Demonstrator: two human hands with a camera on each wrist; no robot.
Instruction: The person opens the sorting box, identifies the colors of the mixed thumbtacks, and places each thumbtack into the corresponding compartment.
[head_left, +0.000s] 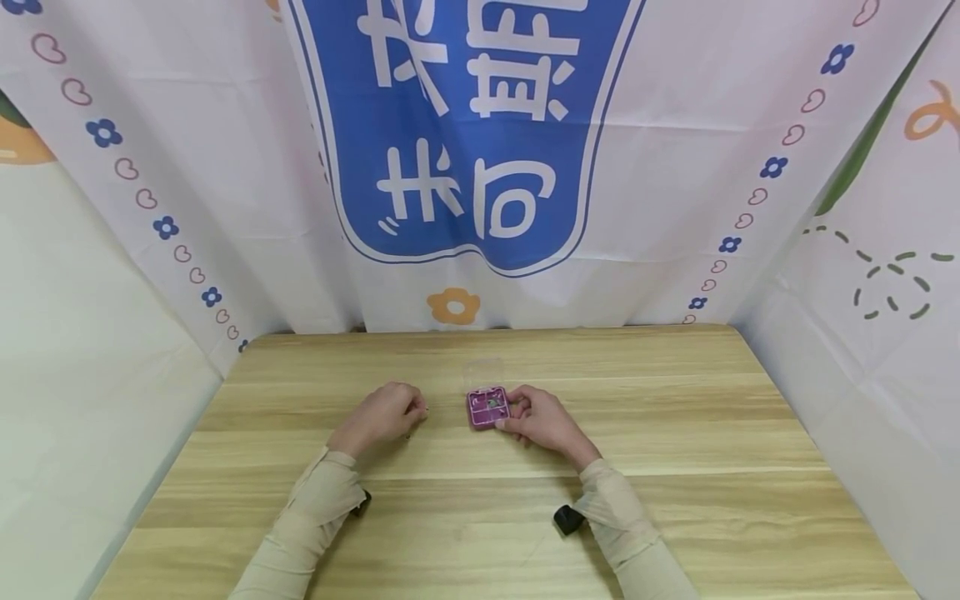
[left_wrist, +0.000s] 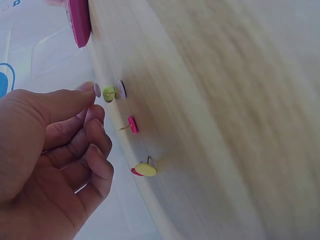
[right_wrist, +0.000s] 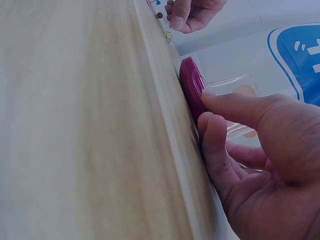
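A small magenta box (head_left: pixel 489 408) with a divided inside lies on the table, its clear lid (head_left: pixel 483 371) open toward the back. Some small bits, one of them green, show in its compartments. My right hand (head_left: pixel 542 421) grips the box's right side between thumb and fingers. To the left of the box, my left hand (head_left: pixel 386 412) is held low over the table. In the left wrist view its thumb and forefinger pinch a pale lilac thumbtack (left_wrist: pixel 97 90). Close by lie a green thumbtack (left_wrist: pixel 108 93), a pink thumbtack (left_wrist: pixel 132 125) and a yellow thumbtack (left_wrist: pixel 146 170).
The wood-grain table (head_left: pixel 480 517) reaches back to a hanging white cloth (head_left: pixel 660 208) with a blue printed panel. Black wrist devices, one of them a black block (head_left: pixel 568 520), sit at both sleeves. Cloth walls stand at left and right.
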